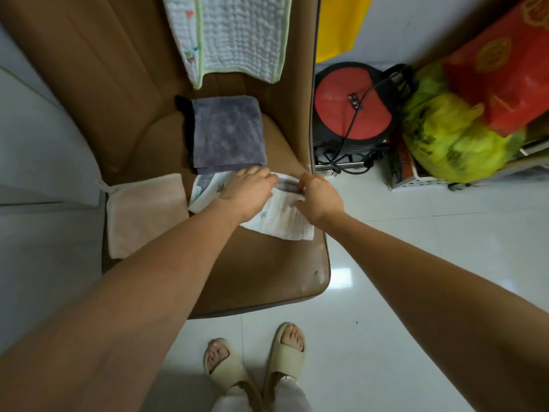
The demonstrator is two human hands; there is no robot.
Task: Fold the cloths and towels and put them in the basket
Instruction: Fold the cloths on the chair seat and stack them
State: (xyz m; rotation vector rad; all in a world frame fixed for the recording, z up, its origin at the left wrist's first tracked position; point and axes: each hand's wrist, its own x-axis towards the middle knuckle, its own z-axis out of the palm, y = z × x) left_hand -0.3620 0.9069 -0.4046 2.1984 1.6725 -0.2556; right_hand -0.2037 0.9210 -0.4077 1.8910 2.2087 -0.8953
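Star-printed white cloth lies half-folded on the sofa seat, both hands pinching its far edge; grey towel looks folded, others wait, basket unseen.

No readable text is showing anywhere. The red plastic bag at far right is carrying round gold emblems, too blurred to read. The yellow-green plastic bag just below it is showing dark green printed characters, also illegible. The white printed cloth on the near part of the brown seat is bearing grey star shapes and stripes only, no lettering.
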